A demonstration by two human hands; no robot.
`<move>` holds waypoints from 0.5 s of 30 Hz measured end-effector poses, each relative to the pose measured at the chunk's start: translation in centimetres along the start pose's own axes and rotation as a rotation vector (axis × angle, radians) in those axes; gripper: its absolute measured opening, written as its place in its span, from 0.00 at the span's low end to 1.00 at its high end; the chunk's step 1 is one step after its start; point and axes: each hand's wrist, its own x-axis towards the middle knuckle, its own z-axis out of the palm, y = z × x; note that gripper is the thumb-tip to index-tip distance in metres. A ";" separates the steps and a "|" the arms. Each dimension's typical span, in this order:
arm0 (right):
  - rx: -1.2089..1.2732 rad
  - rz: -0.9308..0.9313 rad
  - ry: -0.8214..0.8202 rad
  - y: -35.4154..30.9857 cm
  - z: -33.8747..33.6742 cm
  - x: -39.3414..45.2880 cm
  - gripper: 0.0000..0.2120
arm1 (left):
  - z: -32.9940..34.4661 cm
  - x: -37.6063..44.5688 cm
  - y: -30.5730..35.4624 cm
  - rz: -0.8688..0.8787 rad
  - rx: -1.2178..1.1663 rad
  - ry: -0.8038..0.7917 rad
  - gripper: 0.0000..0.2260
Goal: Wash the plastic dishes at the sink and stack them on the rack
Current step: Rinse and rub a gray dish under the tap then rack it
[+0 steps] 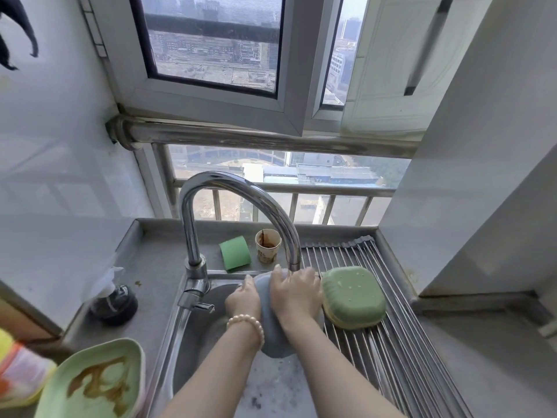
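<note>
Plate (272, 324) under faucet (241, 200), gripped by both hands.
Left hand (242, 301) holds its edge, right hand (297, 292) its back; rack (391, 342) lies rightward, nearer the right hand.

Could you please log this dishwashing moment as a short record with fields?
In hands: grey-blue plastic dish, held on edge over the sink beneath the faucet
Left hand: grips the dish's left side
Right hand: lies over the dish's right side
On rack: upturned green dishes, stacked
Still dirty: pale green plate with brown streaks, left of the sink; stained paper cup
Behind the sink: green sponge
</note>
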 end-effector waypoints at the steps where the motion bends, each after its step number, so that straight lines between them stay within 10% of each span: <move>1: -0.044 -0.045 0.000 -0.4 0.7 -0.9 0.35 | -0.1 -0.1 0.1 0.000 0.009 0.025 0.22; 9: -0.154 -0.286 0.030 0.9 2.2 -3.1 0.37 | -1.4 -0.3 -1.1 -0.239 -0.402 0.122 0.15; 15: 0.139 -0.065 -0.136 1.5 1.3 -2.2 0.41 | -0.9 0.8 -1.3 -0.287 -0.514 0.154 0.17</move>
